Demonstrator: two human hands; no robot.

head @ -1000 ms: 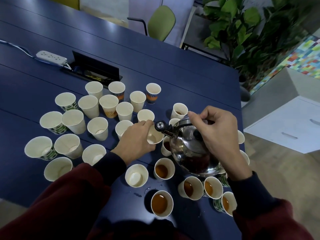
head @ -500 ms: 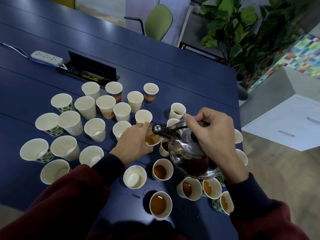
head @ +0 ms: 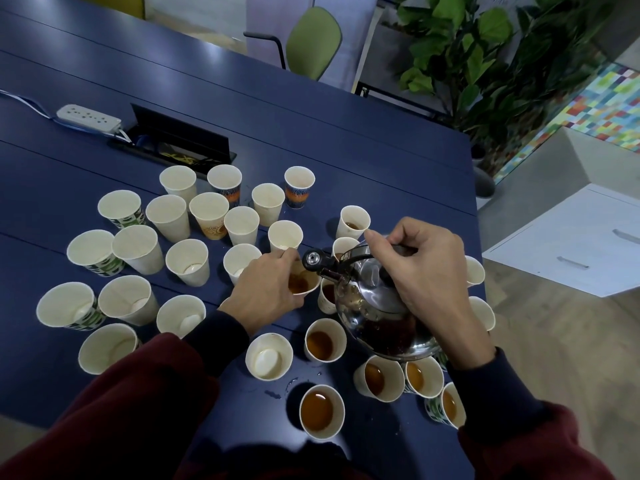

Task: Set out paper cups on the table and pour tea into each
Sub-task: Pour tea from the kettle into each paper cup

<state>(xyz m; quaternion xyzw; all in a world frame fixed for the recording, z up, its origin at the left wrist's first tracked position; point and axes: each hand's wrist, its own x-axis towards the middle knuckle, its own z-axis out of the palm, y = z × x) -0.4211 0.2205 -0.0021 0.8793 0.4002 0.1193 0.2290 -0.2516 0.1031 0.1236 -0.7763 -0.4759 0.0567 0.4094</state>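
Head view: the paper cup point(head: 304, 280) under the spout, pale inside a second ago, now holds brown tea. The left hand point(head: 268, 289) wraps its fingers point(head: 290, 252) round this cup, tilting it toward the kettle point(head: 375, 306). The right hand point(head: 420, 268) clenches the kettle's handle from above, tipping it leftward over the blue surface point(head: 346, 133) among many cups.

We see a polished metal kettle point(head: 377, 306), mirror-glossy, its black spout cap point(head: 312, 259) shiny too. The paper cups point(head: 187, 261) look matt and smooth, some printed. The blue table point(head: 311, 133) has a smooth satin sheen with soft reflections. Our maroon cloth sleeves point(head: 131, 410) look soft and matt.
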